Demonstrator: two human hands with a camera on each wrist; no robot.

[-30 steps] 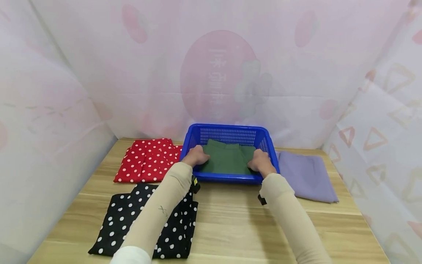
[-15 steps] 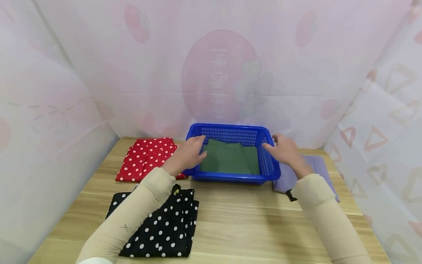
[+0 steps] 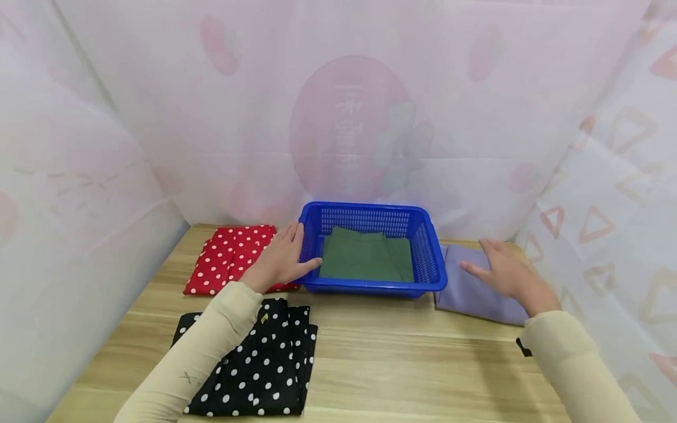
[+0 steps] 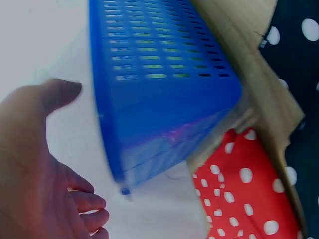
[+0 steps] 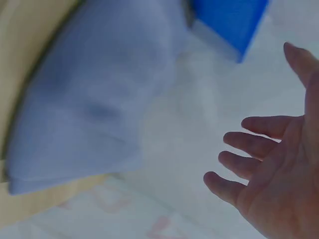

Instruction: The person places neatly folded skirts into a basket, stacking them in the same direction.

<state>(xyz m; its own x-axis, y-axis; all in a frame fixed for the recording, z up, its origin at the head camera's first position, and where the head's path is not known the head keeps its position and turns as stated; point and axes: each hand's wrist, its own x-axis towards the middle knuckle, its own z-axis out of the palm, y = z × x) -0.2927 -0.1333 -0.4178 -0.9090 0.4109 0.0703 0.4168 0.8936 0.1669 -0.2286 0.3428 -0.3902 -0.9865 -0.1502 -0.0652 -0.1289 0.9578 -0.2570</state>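
A folded green cloth lies in the blue plastic basket at the back of the table. Beside the basket's left edge hovers my left hand, fingers extended and holding nothing; the left wrist view has it a little away from the basket's wall. My right hand is held with fingers spread above a folded lavender cloth, with nothing in its grasp. In the right wrist view a gap separates this hand from both the lavender cloth and the basket's corner.
Left of the basket lies a folded red cloth with white dots. A folded black cloth with white dots is nearer the front, partly under my left forearm. Pale printed curtains enclose the wooden table behind and at both sides.
Both hands have let go of the green cloth and come out of the basket. The left hand has shifted left, the right hand far to the right. The green cloth stays in the basket.
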